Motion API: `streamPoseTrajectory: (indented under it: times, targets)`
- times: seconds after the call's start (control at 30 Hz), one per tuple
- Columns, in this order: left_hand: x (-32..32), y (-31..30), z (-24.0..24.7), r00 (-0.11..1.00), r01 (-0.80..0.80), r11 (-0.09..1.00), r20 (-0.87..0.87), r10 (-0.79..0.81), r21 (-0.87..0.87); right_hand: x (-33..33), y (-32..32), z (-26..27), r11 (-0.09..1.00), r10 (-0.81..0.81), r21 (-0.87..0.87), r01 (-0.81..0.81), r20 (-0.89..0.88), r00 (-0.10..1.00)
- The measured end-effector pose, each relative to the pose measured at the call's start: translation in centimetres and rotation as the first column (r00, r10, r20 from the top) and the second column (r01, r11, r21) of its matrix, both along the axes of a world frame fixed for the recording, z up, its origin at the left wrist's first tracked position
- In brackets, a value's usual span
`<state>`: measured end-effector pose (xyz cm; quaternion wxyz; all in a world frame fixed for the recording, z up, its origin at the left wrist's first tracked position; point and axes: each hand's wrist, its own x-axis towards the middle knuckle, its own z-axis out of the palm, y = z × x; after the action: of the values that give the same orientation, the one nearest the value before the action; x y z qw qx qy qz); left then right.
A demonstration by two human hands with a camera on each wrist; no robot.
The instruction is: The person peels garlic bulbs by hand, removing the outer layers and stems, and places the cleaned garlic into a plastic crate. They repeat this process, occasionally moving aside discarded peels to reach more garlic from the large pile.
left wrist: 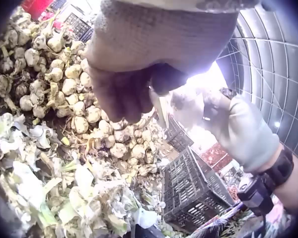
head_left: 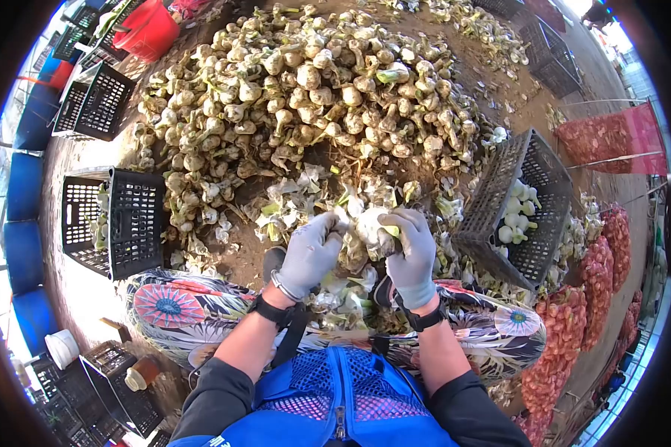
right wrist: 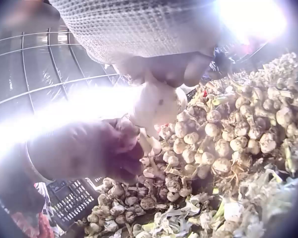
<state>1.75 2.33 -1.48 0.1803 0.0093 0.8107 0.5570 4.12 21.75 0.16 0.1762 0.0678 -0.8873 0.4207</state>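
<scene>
A white garlic bulb (right wrist: 156, 104) hangs between the two gloved hands, above a litter of peelings. My right hand (head_left: 411, 249), in a pale grey glove, grips the bulb with fingers curled about its top. Close beside the bulb, my left hand (head_left: 311, 252), gloved alike, has its fingers curled and pinches a pale strip of garlic skin (left wrist: 161, 106). Loose white skin (right wrist: 149, 144) dangles from the bulb's underside at the left fingertips. Directly ahead spreads a large heap of unpeeled, soil-stained garlic (head_left: 320, 89).
A tilted black crate (head_left: 492, 197) at the right contains clean white bulbs (head_left: 516, 216). Another black crate (head_left: 136, 223) stands at the left. Garlic peelings (left wrist: 64, 193) cover the ground near the feet. Red mesh sacks (head_left: 555, 335) line the right side; a red bucket (head_left: 149, 33) is far left.
</scene>
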Motion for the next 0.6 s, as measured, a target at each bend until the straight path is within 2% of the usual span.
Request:
streamPoseTrajectory:
  times: [0.03,0.07,0.1,0.13,0.2,0.23,0.27,0.3,0.33,0.37,0.43,0.47,0.5,0.53,0.57,0.6]
  targets:
    - [-0.2,0.1,0.5,1.0,0.002,1.0,0.002,-0.002,0.001,0.0,0.0,0.1,1.0,-0.002,0.001,0.002,0.002,1.0]
    - [-0.7,0.1,1.1,0.969,0.055,0.998,-0.241,-0.052,0.009,0.0,-0.1,0.1,1.0,0.004,-0.016,-0.004,0.004,1.0]
    - [-1.2,0.0,1.4,0.878,0.108,0.994,-0.47,-0.094,0.003,0.0,-0.3,0.1,0.999,0.011,-0.034,-0.011,0.006,1.0]
    - [-1.5,-0.3,1.0,0.9,0.185,0.98,-0.412,-0.14,0.071,0.0,-0.4,-0.3,0.999,0.015,-0.036,-0.015,0.006,1.0]
    - [-1.9,-0.5,1.4,0.896,0.208,0.977,-0.407,-0.175,0.038,0.0,-0.3,-1.3,0.988,-0.002,-0.152,0.007,0.033,0.999]
    - [-1.9,-0.5,1.5,0.891,0.238,0.971,-0.399,-0.215,0.008,0.1,0.0,-1.3,0.989,-0.003,-0.15,0.008,0.033,0.999]
    - [-1.8,-0.6,1.7,0.891,0.239,0.971,-0.399,-0.216,0.009,0.1,0.5,-1.3,0.944,-0.025,-0.314,0.098,0.228,0.973]
    - [-1.5,-0.7,1.8,0.882,0.277,0.957,-0.372,-0.289,-0.088,0.1,1.0,-1.2,0.868,-0.011,-0.448,0.214,0.414,0.91]
    - [-1.1,-0.8,1.9,0.869,0.315,0.931,-0.338,-0.36,-0.183,0.0,1.6,-0.7,0.806,-0.026,-0.517,0.288,0.455,0.89]
    - [-0.5,-1.0,1.3,0.869,0.317,0.931,-0.338,-0.362,-0.183,-0.3,2.2,-0.6,0.726,-0.107,-0.556,0.404,0.489,0.866]
    - [0.7,-1.5,-1.2,0.791,0.526,0.78,-0.141,-0.595,-0.339,-0.8,3.2,-1.8,0.529,-0.183,-0.675,0.514,0.501,0.846]
    - [1.0,-1.7,-2.3,0.789,0.569,0.718,0.018,-0.615,-0.4,-0.8,3.3,-1.9,0.531,-0.184,-0.675,0.513,0.499,0.847]
    - [1.0,-1.4,-2.2,0.788,0.569,0.719,0.015,-0.615,-0.4,-0.9,3.2,-1.5,0.426,-0.157,-0.739,0.522,0.508,0.847]
    - [1.0,-1.0,-2.1,0.87,0.419,0.823,-0.088,-0.484,-0.384,-0.9,3.0,-1.3,0.312,-0.132,-0.789,0.529,0.515,0.847]
    - [1.0,-0.7,-2.0,0.923,0.26,0.9,-0.185,-0.338,-0.35,-0.7,3.0,-1.7,0.311,-0.137,-0.788,0.531,0.516,0.846]
    - [0.2,-0.5,-2.1,0.931,0.269,0.942,-0.198,-0.308,-0.2,-0.5,2.9,-2.7,0.324,-0.105,-0.796,0.512,0.507,0.855]
